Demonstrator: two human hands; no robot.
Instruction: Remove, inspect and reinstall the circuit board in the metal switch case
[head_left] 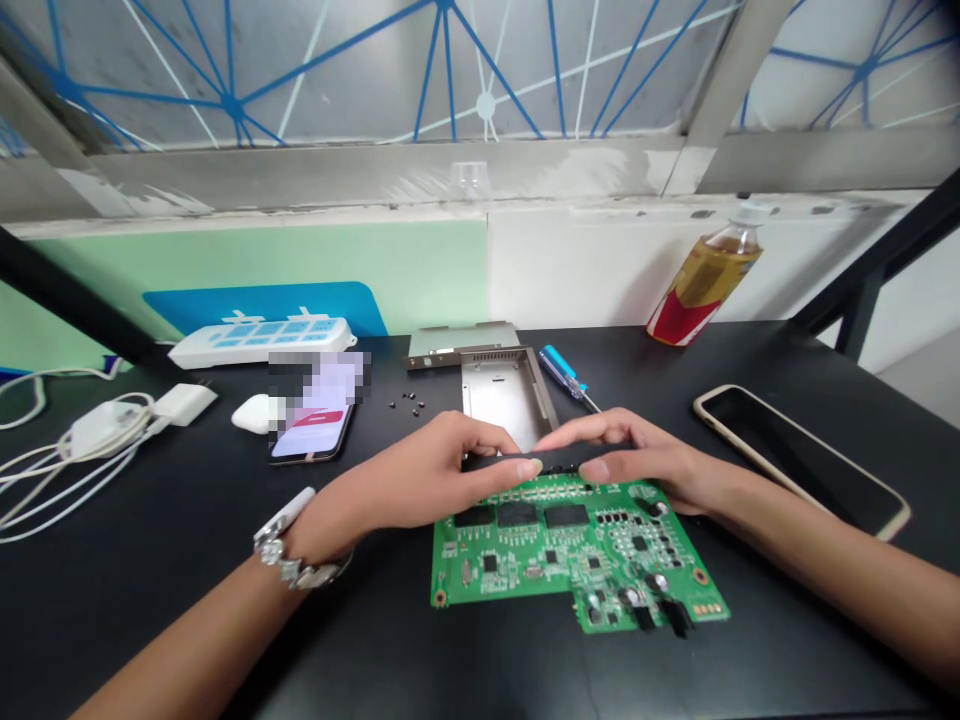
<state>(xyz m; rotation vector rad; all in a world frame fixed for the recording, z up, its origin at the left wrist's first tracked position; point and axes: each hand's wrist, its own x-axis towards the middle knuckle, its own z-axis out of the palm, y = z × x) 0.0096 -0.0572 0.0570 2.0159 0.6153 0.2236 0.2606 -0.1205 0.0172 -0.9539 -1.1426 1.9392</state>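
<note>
Head view: hands on circuit board

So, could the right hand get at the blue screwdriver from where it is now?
Probably yes. The right hand rests on the circuit board's far edge, and the blue screwdriver lies just beyond it on bare table, beside the metal tray, nothing between.

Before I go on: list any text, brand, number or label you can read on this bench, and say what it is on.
No text here is legible.
Green circuit board: white print, too small to read.
Bottle: red and yellow label, blurred.
Phone beside the left hand: screen pixelated.
Power strip: blue markings, no legible words.
Dark phone near the right hand: screen blank.
</note>
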